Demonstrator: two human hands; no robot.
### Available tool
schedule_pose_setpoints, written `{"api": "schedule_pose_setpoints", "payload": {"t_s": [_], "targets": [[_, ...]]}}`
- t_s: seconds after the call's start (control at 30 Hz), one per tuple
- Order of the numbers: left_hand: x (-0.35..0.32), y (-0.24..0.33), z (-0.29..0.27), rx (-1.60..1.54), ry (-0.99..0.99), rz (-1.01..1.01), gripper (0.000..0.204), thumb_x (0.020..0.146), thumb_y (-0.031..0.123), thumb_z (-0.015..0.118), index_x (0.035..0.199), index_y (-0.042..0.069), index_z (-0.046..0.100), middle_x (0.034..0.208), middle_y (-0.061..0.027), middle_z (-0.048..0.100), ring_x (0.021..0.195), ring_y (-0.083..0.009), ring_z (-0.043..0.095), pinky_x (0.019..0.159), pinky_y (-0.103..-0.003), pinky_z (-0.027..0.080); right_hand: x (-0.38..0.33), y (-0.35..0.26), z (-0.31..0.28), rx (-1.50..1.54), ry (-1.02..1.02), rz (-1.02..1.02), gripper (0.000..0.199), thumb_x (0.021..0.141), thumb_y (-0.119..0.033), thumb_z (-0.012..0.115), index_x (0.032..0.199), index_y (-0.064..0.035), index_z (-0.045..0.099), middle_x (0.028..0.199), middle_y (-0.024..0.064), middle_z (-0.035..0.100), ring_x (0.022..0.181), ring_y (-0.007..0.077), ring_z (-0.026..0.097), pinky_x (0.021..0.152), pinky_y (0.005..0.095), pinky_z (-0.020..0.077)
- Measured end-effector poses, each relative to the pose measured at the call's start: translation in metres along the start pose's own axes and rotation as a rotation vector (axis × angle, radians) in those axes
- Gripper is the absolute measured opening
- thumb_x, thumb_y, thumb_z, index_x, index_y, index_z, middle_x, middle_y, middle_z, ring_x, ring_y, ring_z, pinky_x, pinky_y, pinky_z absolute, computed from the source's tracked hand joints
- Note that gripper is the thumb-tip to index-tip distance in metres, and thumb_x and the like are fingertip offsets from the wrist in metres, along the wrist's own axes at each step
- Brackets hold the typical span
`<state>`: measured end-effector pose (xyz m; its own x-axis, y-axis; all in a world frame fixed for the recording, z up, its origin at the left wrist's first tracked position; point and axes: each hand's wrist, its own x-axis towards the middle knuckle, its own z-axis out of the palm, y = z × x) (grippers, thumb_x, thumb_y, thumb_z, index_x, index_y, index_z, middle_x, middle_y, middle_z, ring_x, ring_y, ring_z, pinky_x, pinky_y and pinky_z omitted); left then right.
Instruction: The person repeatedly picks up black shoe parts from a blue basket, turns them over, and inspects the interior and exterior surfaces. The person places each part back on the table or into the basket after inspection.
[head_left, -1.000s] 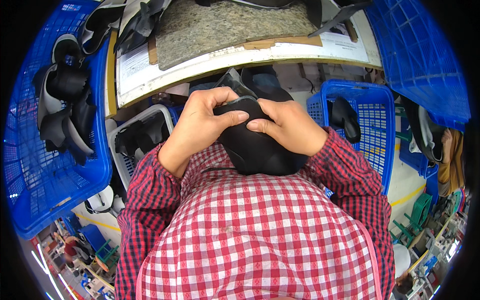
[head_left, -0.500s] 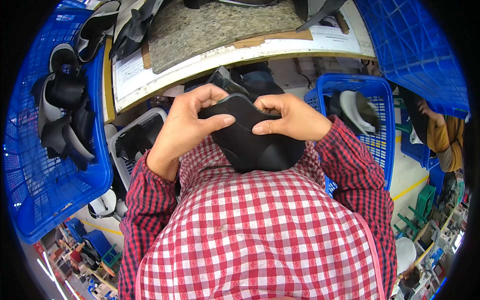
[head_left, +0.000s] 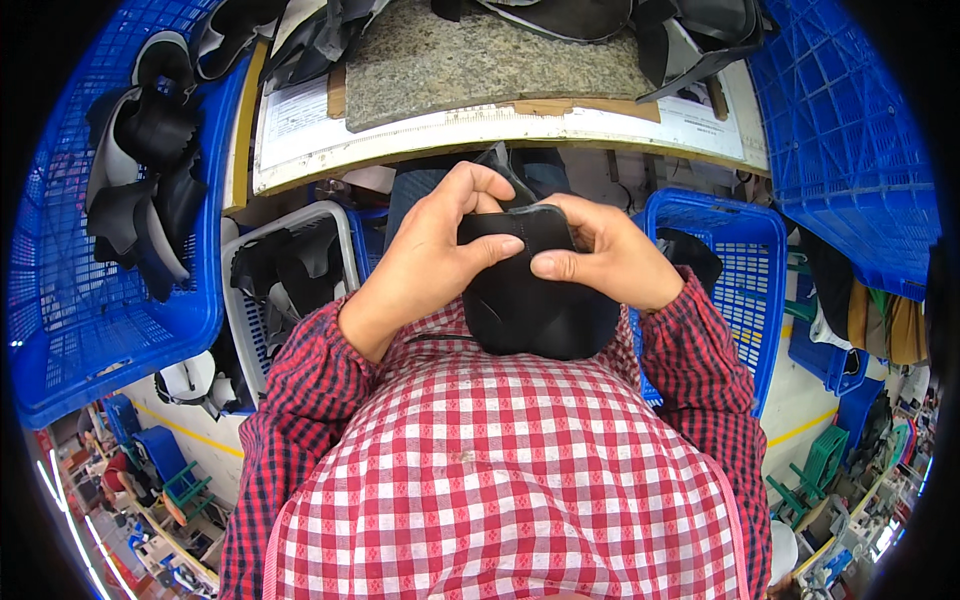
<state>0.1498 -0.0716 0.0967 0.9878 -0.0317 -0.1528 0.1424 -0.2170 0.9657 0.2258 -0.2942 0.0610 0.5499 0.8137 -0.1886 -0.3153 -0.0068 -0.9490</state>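
Observation:
A black shoe upper (head_left: 540, 315) hangs in front of my apron, held between both hands. My left hand (head_left: 430, 255) pinches its top edge from the left, thumb on the near face and fingers curled behind. From the right, my right hand (head_left: 615, 255) grips the same edge, with its thumb close to the left thumb. A narrow dark flap of the piece rises beyond the fingers. The fingertips behind the material are partly hidden.
A worktable (head_left: 400, 145) spans the far side, bearing a speckled stone slab (head_left: 490, 65) and several black upper pieces. Blue baskets (head_left: 130, 345) (head_left: 765, 300) stand left and right. A grey basket (head_left: 345, 225) holds dark pieces. Stacked blue crates (head_left: 840, 160) rise at far right.
The shoe upper's top edge has gone from a wide peaked curve to a narrower, folded shape between my hands. Both hands sit slightly farther right in view, and the surroundings have shifted.

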Motion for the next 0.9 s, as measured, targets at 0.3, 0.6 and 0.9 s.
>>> {"api": "schedule_pose_setpoints", "payload": {"t_s": [0.3,0.6,0.9], "targets": [[0.001,-0.042,-0.017,-0.103,0.003,0.079,0.012,0.09,0.004,0.078,0.099,0.002,0.07,0.098,-0.0045,0.068,0.094,-0.0159,0.066,0.085,-0.029,0.052,0.002,0.006,0.015,-0.398,0.163,-0.035,0.013,0.096,-0.011,0.077,0.099,-0.0026,0.068,0.089,-0.0035,0.065,0.083,0.0042,0.059,0.075,0.0232,0.0492],[0.053,-0.053,-0.162,-0.828,-0.292,0.491,0.032,0.111,0.031,0.049,0.101,0.005,0.065,0.096,-0.0036,0.066,0.094,-0.0146,0.059,0.091,-0.035,0.049,0.014,-0.045,-0.043,-0.509,0.456,-0.352,0.047,0.097,-0.003,0.067,0.143,-0.0079,0.061,0.137,0.0072,0.066,0.121,0.0166,0.064,0.093,0.0269,0.0544],[0.046,-0.097,-0.087,-0.126,0.092,0.186,0.055,0.111,0.045,0.047,0.133,-0.002,0.061,0.129,-0.0137,0.065,0.128,-0.0222,0.058,0.112,-0.039,0.044,0.046,0.022,-0.04,-0.012,-0.253,-0.349,0.025,0.09,0.003,0.075,0.107,-0.0083,0.061,0.104,-0.0002,0.058,0.099,0.0111,0.057,0.091,0.0286,0.0488]]}}
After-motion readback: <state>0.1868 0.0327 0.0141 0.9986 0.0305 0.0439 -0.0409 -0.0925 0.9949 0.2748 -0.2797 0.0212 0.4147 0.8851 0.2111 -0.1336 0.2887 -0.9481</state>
